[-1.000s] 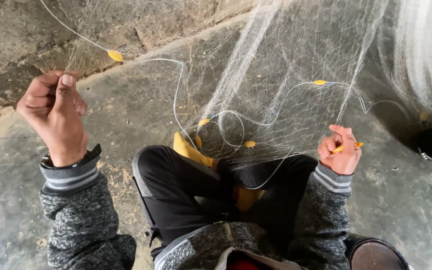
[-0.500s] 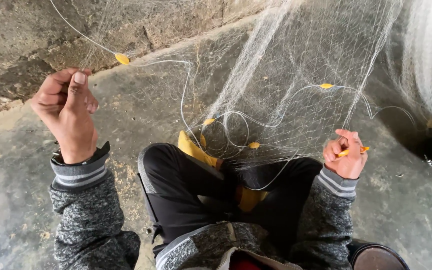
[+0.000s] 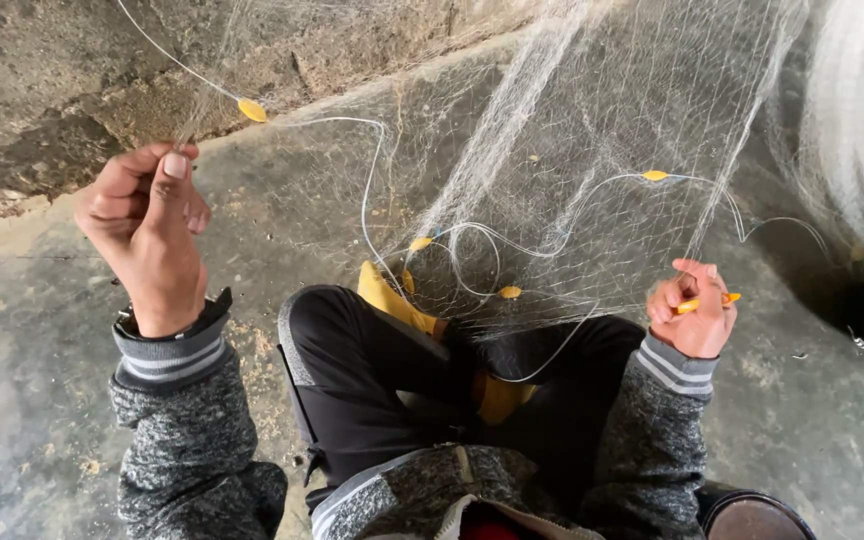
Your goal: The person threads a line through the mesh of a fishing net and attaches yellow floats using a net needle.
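Left hand [image 3: 147, 235] pinches the fine white mesh fishing net [image 3: 592, 150] left of the bent black-trousered knee [image 3: 352, 350]; right hand [image 3: 694, 310], right of it, pinches a small orange netting needle [image 3: 708, 301]

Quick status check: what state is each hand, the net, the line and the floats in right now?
Left hand: raised, fist pinching the net.
Right hand: closed on an orange tool.
Net: spread, draped over the knees.
White line: slack, looped.
Yellow floats: strung along the line.

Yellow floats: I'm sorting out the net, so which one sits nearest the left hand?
The float up by the wall, on the line running above the left hand. The other floats lie mid-net or toward the right hand.
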